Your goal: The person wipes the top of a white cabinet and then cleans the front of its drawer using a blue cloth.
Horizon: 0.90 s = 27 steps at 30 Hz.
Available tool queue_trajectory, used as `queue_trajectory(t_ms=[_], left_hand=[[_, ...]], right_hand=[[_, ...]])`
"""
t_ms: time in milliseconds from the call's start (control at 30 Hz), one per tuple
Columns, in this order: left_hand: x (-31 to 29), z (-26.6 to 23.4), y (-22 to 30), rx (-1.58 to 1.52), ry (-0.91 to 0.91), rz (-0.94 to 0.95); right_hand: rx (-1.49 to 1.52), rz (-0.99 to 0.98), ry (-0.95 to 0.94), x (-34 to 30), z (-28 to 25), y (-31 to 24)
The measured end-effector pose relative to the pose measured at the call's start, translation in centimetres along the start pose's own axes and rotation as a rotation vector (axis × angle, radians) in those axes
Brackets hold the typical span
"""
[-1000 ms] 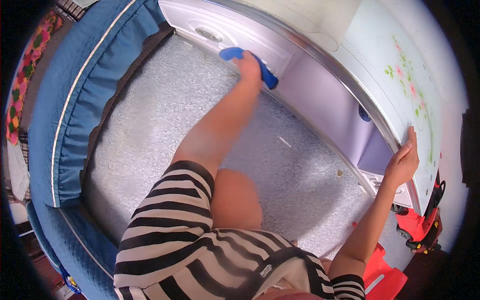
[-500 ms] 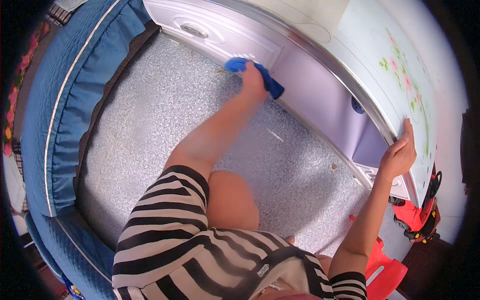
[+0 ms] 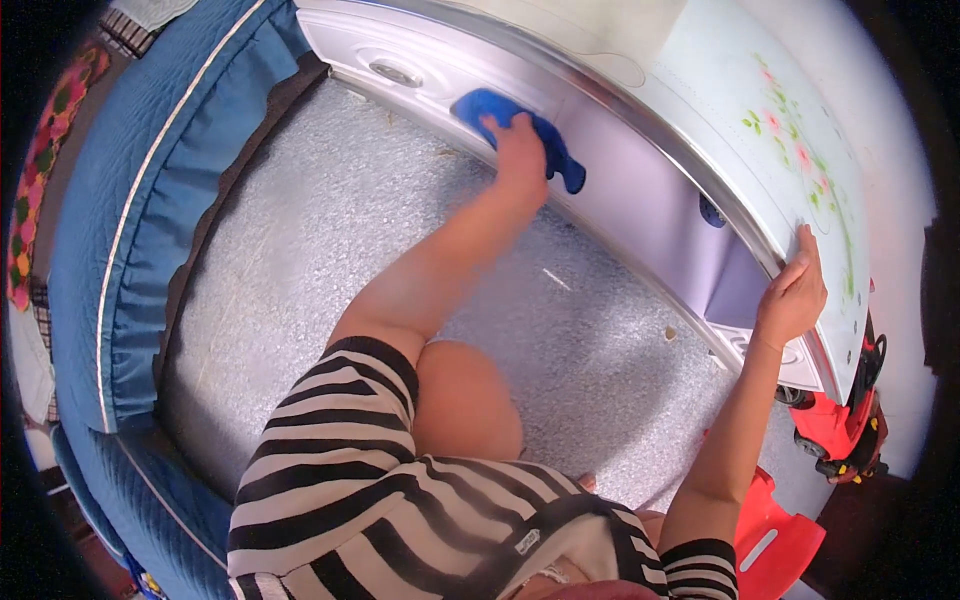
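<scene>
My left hand (image 3: 520, 150) presses a blue cloth (image 3: 490, 105) against the lower front of a white and lilac cabinet (image 3: 640, 200), next to its drawer front with an oval handle (image 3: 395, 72). My right hand (image 3: 795, 290) grips the edge of the cabinet's pale top (image 3: 770, 130), which carries a flower pattern. My arms reach up from a black and white striped garment at the bottom.
A grey speckled floor (image 3: 330, 230) lies below. A blue quilted bed (image 3: 120, 250) with a frilled edge runs along the left. Red plastic toy vehicles (image 3: 840, 430) stand at the lower right, by the cabinet's end. Small crumbs lie on the floor near the cabinet.
My left hand has slid the blue cloth along the cabinet's lower front. My right hand has kept its hold on the top's edge.
</scene>
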<state>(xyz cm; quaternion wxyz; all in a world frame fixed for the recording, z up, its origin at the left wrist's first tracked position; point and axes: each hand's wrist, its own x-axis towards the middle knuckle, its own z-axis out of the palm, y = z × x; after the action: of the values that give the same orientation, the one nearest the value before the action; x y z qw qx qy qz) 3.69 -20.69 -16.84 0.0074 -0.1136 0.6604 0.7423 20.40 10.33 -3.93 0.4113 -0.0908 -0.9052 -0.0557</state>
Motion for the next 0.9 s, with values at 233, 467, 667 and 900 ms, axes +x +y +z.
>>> queue_trajectory(t_ms=[233, 467, 667, 900], left_hand=[[3.6, -0.3, -0.6, 0.167, 0.271, 0.647], [12.8, -6.0, 3.9, 0.318, 0.51, 0.45], [20.6, -13.7, 6.8, 0.122, 0.695, 0.263], [21.2, -16.9, 5.8, 0.272, 0.401, 0.13]], right_hand=[[0.022, 0.007, -0.037, -0.2, 0.0, -0.4], [0.074, -0.014, -0.041, 0.0, -0.8, 0.2], [0.084, -0.005, -0.018, 0.1, 0.2, -1.0], [-0.008, -0.002, -0.009, -0.2, 0.3, -0.3]])
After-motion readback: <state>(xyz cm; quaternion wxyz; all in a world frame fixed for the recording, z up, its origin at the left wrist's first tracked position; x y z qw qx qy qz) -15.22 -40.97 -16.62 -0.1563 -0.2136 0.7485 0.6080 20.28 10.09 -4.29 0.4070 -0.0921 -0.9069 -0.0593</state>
